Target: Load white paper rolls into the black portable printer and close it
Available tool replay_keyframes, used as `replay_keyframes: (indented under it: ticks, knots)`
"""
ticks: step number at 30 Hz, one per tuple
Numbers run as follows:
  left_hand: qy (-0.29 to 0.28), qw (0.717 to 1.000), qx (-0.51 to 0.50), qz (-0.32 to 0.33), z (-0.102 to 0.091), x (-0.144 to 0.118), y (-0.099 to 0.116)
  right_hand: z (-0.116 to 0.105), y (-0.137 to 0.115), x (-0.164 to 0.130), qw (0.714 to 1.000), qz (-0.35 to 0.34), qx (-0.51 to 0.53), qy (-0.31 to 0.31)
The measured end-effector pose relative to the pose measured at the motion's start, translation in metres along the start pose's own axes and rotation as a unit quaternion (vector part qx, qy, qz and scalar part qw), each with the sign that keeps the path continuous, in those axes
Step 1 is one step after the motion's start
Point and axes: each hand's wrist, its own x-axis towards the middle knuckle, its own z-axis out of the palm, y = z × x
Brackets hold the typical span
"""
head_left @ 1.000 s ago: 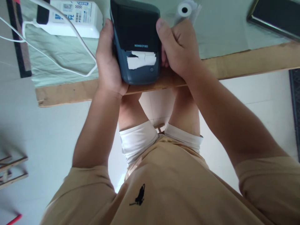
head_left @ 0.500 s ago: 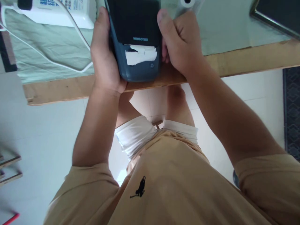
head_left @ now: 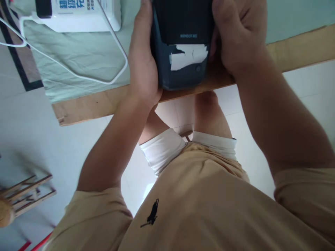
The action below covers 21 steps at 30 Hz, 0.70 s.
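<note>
A dark blue-black label printer (head_left: 186, 75) is at the top middle, over the table's front edge. Torn white label paper (head_left: 187, 59) lies across its lower face, just under the printed brand name. My left hand (head_left: 143, 59) grips the printer's left side, with the thumb along its edge and the other fingers hidden underneath. On the opposite side my right hand (head_left: 240, 38) is closed, its thumb pressed against the casing and its fingers curled. The printer's upper end is cut off by the frame.
A white box-shaped device with blue lettering (head_left: 86, 19) sits at the table's upper left, with a white cable (head_left: 104, 82) looping toward my left hand. Pale green cloth (head_left: 78, 48) covers the table inside its wooden edge (head_left: 86, 108). A wooden stool-like frame (head_left: 31, 195) stands at lower left.
The printer and both hands have shifted right in the view, and the table has too. The white roll and the black object at the upper right no longer show.
</note>
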Motion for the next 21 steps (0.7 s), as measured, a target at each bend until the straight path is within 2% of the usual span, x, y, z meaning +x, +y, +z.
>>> replay_keyframes:
  ticks: [3, 6, 11, 15, 18, 21]
  knots:
    - [-0.055, 0.996, 0.016, 0.064, -0.002, 0.001, -0.002, 0.000, 0.002, -0.004, 1.000, -0.004, -0.011, 0.018]
    - [-0.046, 0.997, 0.039, 0.038, -0.002, -0.001, -0.001, 0.000, 0.001, -0.007, 1.000, -0.004, -0.012, 0.026]
    - [-0.096, 0.995, 0.037, 0.012, -0.006, 0.000, 0.003, 0.001, -0.004, -0.010, 0.999, 0.019, -0.009, 0.036]
    - [-0.088, 0.995, 0.028, 0.038, -0.012, 0.002, 0.004, -0.003, -0.004, -0.012, 0.999, 0.028, 0.009, 0.021]
    - [-0.096, 0.995, -0.005, -0.004, -0.015, 0.001, 0.001, -0.004, -0.005, -0.013, 0.999, 0.030, 0.014, 0.022]
    - [-0.052, 0.998, -0.016, 0.010, -0.016, 0.001, -0.005, -0.003, -0.009, -0.014, 0.999, 0.028, 0.020, 0.011]
